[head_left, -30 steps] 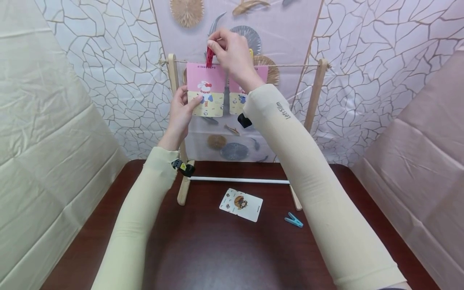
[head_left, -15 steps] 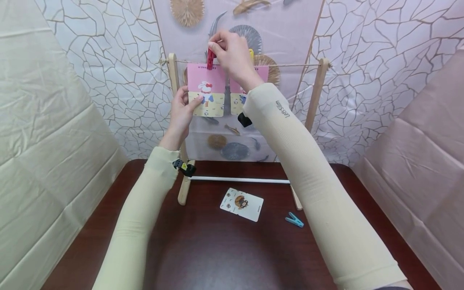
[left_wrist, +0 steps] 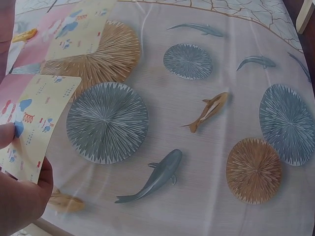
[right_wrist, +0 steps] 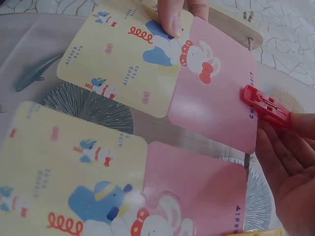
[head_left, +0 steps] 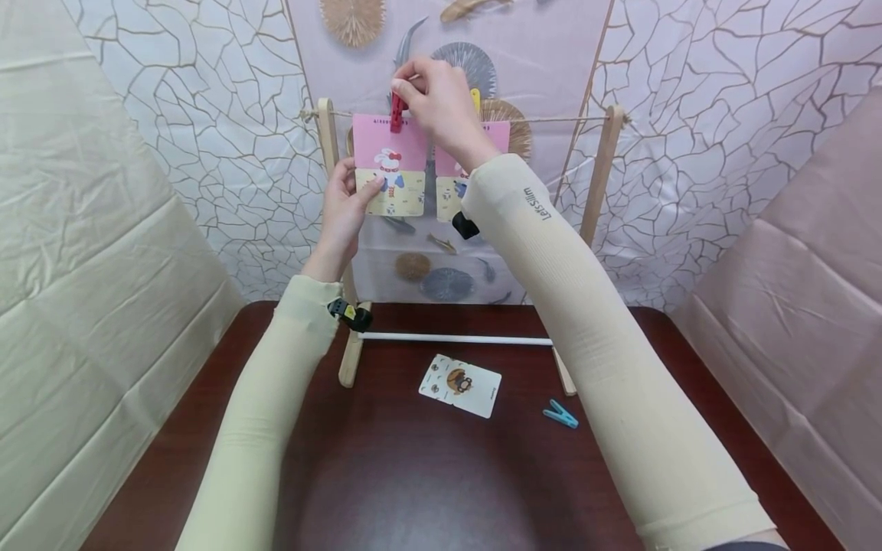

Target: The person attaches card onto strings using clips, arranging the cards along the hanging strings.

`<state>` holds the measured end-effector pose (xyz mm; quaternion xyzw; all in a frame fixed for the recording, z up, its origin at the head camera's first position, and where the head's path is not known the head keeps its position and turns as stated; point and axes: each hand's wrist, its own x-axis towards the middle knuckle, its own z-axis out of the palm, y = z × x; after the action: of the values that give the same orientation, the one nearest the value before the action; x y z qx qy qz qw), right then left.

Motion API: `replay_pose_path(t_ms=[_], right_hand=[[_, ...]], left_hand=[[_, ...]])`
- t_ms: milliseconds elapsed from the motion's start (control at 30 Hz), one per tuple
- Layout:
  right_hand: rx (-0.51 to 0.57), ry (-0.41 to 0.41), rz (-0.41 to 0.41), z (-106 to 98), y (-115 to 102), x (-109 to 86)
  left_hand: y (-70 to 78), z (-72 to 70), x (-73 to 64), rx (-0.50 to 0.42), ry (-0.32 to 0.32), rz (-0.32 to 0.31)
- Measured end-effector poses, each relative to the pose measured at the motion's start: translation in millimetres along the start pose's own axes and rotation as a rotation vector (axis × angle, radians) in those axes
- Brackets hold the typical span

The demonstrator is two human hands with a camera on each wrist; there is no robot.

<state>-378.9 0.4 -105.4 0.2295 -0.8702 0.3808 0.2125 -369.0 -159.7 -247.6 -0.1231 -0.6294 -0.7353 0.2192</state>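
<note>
A pink and yellow rabbit card (head_left: 393, 145) hangs at the left part of a thin rope (head_left: 551, 120). My left hand (head_left: 344, 207) pinches its left edge, thumb on the front and fingers behind. At the card's top edge, my right hand (head_left: 444, 103) pinches a red clothespin (head_left: 396, 113); in the right wrist view the red clothespin (right_wrist: 266, 105) bites over that edge. Beside it hangs a second rabbit card (right_wrist: 197, 172), partly hidden by my right wrist in the head view, under a yellow clothespin (head_left: 475, 99).
Wooden posts (head_left: 601, 176) hold the rope, with a white rod (head_left: 455, 338) low between them. On the dark table (head_left: 413, 474) lie a white card with a brown animal drawing (head_left: 460, 385) and a light blue clothespin (head_left: 561, 414). Patterned cloth hangs behind.
Both hands keep their hold on the card and the red clothespin. The clothespin sits slightly lower over the card's top edge than a second ago; otherwise the view has barely shifted.
</note>
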Motion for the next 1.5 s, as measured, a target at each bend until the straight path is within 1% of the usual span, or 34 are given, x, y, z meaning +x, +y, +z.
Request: replay_pose_path(t_ms=[367,600,833,1100,1500], right_hand=[[-0.012,-0.015,0.004,1.9,0.7,0.9],[-0.009,-0.016,0.004,1.4,0.8,-0.2],[-0.019,-0.027,0.001,1.3,1.0,-1.0],[-0.025,-0.029,-0.001,2.2,1.8,-1.5],[-0.035,-0.031,-0.001,3.4,2.6,-0.5]], left_hand=[[-1.2,-1.5,0.4,-0.007,-0.005,0.005],[-2.4,-1.1,1.3,-0.030,-0.003,-0.004],[-2.2,-2.2,-1.4,0.005,-0.009,-0.012],[-3.8,-3.6,-1.9,0.009,-0.017,-0.007],[-5.5,-3.8,0.0,0.015,-0.003,-0.013]])
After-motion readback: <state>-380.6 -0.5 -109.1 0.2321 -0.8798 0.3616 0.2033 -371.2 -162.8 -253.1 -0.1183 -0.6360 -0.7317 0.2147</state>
